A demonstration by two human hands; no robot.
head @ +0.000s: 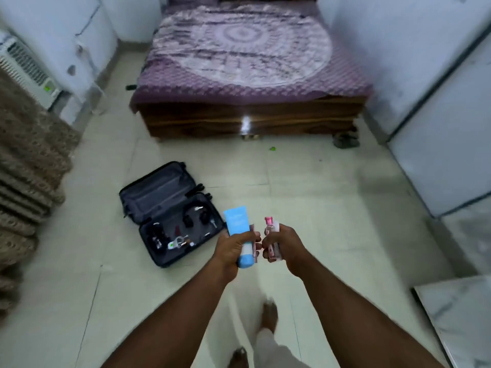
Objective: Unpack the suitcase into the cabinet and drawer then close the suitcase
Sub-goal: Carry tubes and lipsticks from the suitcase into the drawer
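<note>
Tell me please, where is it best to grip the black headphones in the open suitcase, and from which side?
Probably the arched headband, from above. The headphones lie flat in the suitcase with the band curving away from both ear cups, so fingers could hook under it. First, the left hand must put down its blue tube.

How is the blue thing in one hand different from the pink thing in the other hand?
The light blue squeeze tube is plain blue and wide; the small clear bottle with the pink cap is see-through and slimmer. The tube is in the left hand; the bottle is in the right hand. The tube sticks up higher. Both are held upright above the floor.
</note>
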